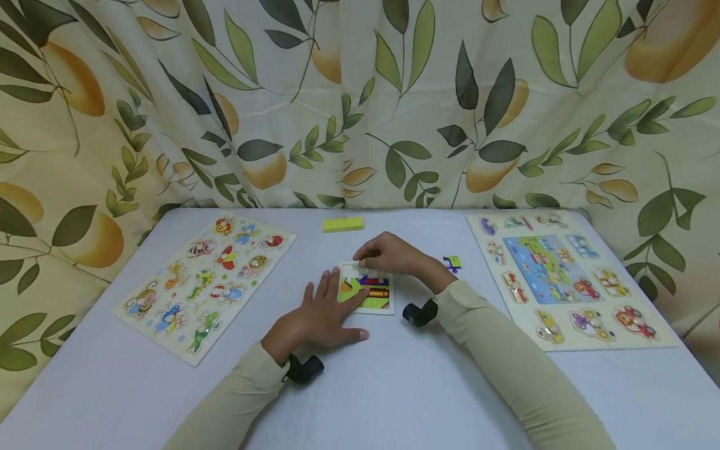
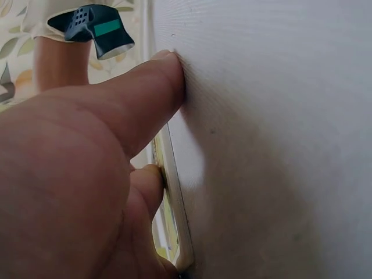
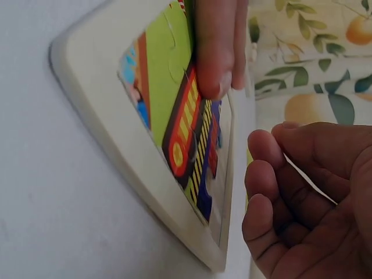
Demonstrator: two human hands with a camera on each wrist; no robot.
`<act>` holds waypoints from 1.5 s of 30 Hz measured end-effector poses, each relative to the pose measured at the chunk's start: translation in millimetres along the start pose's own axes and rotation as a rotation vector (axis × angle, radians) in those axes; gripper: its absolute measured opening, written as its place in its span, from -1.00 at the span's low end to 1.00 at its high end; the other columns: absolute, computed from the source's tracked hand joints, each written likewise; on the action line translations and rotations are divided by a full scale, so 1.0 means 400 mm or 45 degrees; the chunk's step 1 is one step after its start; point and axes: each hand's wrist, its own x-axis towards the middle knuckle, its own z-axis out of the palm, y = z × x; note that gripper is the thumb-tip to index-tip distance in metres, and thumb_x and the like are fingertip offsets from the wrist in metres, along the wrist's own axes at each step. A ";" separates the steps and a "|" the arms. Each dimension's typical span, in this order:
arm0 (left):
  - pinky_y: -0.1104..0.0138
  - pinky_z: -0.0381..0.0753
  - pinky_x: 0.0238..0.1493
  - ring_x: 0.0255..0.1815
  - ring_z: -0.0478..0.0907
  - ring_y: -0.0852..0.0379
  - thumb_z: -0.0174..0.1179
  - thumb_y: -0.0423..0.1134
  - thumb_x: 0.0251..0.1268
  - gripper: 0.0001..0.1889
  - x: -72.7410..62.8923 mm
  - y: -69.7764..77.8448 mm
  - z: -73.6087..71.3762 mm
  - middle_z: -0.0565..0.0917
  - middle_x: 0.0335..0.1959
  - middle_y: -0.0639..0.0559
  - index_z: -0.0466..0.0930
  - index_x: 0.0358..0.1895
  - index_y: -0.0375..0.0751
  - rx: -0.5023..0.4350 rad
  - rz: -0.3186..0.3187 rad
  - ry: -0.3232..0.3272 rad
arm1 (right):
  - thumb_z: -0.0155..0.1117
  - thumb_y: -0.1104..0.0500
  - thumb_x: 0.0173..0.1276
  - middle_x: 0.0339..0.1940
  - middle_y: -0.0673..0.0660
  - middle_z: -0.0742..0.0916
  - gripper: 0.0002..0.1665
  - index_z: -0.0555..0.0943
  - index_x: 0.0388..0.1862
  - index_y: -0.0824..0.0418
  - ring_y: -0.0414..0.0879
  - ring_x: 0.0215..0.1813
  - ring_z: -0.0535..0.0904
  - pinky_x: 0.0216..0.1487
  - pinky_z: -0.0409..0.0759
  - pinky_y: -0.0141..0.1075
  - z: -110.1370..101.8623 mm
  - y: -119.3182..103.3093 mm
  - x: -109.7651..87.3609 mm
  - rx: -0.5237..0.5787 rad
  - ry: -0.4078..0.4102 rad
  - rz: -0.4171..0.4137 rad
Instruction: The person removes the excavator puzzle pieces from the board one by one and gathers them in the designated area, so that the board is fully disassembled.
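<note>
A small picture puzzle in a white frame (image 1: pixel 392 300) lies on the table between the hands. Several pieces fill its lower part, while bare board shows beside them in the right wrist view. My left hand (image 1: pixel 323 319) lies spread, a finger resting on the pieces (image 3: pixel 185 133) and the thumb on the tablecloth. Above the frame's far edge, my right hand (image 1: pixel 388 253) has curled fingers. In the right wrist view its thumb meets the index fingertip (image 3: pixel 266 145), with nothing visible between them. A loose puzzle piece (image 1: pixel 452 263) lies to the right of that hand.
An insect puzzle board (image 1: pixel 194 356) lies at the left and a vehicle puzzle board (image 1: pixel 500 275) at the right. A yellow block (image 1: pixel 343 225) is near the table's back edge. Behind hangs a leaf-patterned curtain (image 1: pixel 349 112). Both wrists wear black cameras (image 1: pixel 419 312).
</note>
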 end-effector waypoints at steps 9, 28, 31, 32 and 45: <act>-0.26 -0.35 0.36 0.52 -0.53 -0.25 0.04 0.41 0.23 -0.14 0.006 -0.001 -0.001 -0.40 0.55 -0.28 -0.04 0.56 0.31 0.027 0.003 -0.014 | 0.21 0.26 0.43 -0.09 0.10 0.75 -0.76 0.70 -0.01 0.30 -0.14 -0.13 0.62 -0.02 0.56 -0.26 0.017 -0.019 0.005 -0.018 -0.042 -0.037; -0.35 -0.42 0.28 0.50 -0.59 -0.22 0.00 0.43 0.24 -0.15 0.006 -0.005 -0.003 -0.48 0.54 -0.23 -0.08 0.55 0.37 0.000 -0.012 -0.043 | 0.24 0.27 0.40 -0.26 0.04 0.76 -0.82 0.72 -0.11 0.27 -0.17 -0.28 0.59 -0.16 0.56 -0.32 0.035 -0.029 0.016 -0.060 -0.086 -0.008; -0.38 -0.41 0.26 0.49 -0.60 -0.27 0.00 0.44 0.24 -0.15 0.005 -0.003 -0.005 -0.49 0.54 -0.22 -0.09 0.55 0.39 0.004 -0.027 -0.053 | 0.23 0.28 0.40 -0.28 0.04 0.75 -0.82 0.72 -0.13 0.28 -0.17 -0.30 0.57 -0.20 0.55 -0.33 0.034 -0.029 0.016 -0.051 -0.088 -0.019; -0.38 -0.40 0.26 0.49 -0.60 -0.29 -0.01 0.44 0.24 -0.16 0.005 -0.002 -0.006 -0.49 0.54 -0.22 -0.09 0.55 0.40 0.009 -0.035 -0.055 | 0.23 0.29 0.40 -0.28 0.04 0.75 -0.83 0.72 -0.13 0.29 -0.17 -0.30 0.57 -0.19 0.55 -0.33 0.033 -0.030 0.015 -0.045 -0.092 -0.019; -0.42 -0.31 0.24 0.46 -0.56 -0.44 -0.01 0.46 0.21 -0.16 0.007 0.003 -0.004 -0.46 0.55 -0.19 -0.09 0.54 0.44 0.050 -0.071 -0.056 | 0.23 0.28 0.41 -0.25 0.05 0.75 -0.80 0.71 -0.08 0.30 -0.16 -0.26 0.60 -0.11 0.57 -0.32 0.040 -0.032 0.016 -0.006 -0.130 -0.006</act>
